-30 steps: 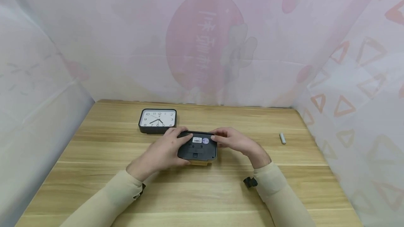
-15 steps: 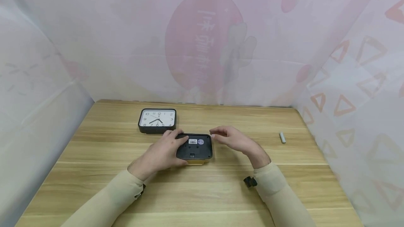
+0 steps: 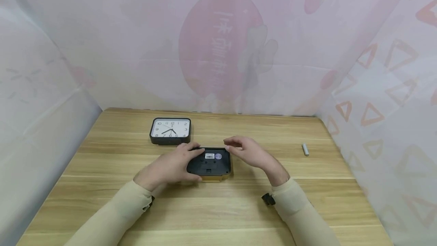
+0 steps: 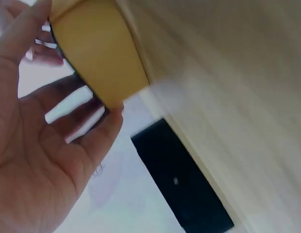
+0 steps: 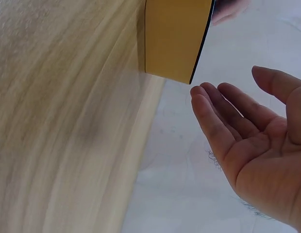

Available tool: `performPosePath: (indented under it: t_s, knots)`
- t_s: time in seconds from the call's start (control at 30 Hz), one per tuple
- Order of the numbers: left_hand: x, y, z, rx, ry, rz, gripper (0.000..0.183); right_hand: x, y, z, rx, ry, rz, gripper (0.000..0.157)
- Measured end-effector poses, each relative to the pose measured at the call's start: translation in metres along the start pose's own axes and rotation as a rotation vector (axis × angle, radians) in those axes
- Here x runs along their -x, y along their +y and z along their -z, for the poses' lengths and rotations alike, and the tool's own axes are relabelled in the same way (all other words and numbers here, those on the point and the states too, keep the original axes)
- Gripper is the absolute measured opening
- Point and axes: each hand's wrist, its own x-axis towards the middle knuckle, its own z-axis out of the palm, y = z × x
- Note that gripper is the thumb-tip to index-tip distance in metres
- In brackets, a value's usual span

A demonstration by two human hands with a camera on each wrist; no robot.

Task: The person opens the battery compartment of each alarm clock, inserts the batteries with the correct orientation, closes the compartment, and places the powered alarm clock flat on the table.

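A yellow clock point(image 3: 213, 167) lies face down on the table, its black back with a barcode label and a round sticker turned up. My left hand point(image 3: 174, 164) grips its left end, thumb at the near edge and fingers over the far edge. In the left wrist view, the fingertips reach the yellow side of the clock point(image 4: 99, 48). Just off the far right corner hovers my right hand point(image 3: 250, 153), fingers loosely bent and holding nothing. The right wrist view shows a gap between these fingertips and the yellow clock point(image 5: 175, 41). The clock's face is hidden.
Behind the left hand, a black-framed clock point(image 3: 170, 130) lies face up. A small pale cylinder, like a battery point(image 3: 305, 149), lies at the right of the wooden table point(image 3: 218, 215). Printed cloth walls point(image 3: 143, 67) border the back and sides.
The yellow clock has come down slightly and nearer to me, first shifting a little left, with my left hand on it. My right hand has let go of its right end.
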Motion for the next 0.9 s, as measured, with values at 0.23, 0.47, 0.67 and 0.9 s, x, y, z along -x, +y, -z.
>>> performPosePath:
  t_s: [0.23, 0.47, 0.67, 0.9]
  knots:
    - [0.000, -0.012, 0.010, 0.051, -0.071, 0.003, 0.108, 0.002, -0.012, -0.005, 0.069, -0.002, 0.010, 0.044]
    - [-0.002, -0.014, 0.010, 0.061, -0.074, -0.011, 0.107, 0.003, -0.020, -0.009, 0.148, -0.019, 0.043, 0.036]
    - [-0.004, -0.013, 0.011, 0.058, -0.085, -0.011, 0.107, 0.004, -0.026, -0.022, 0.293, -0.012, 0.088, 0.032]
    - [-0.005, -0.013, 0.012, 0.043, -0.084, -0.020, 0.106, 0.006, -0.036, -0.043, 0.509, 0.018, 0.180, 0.032]
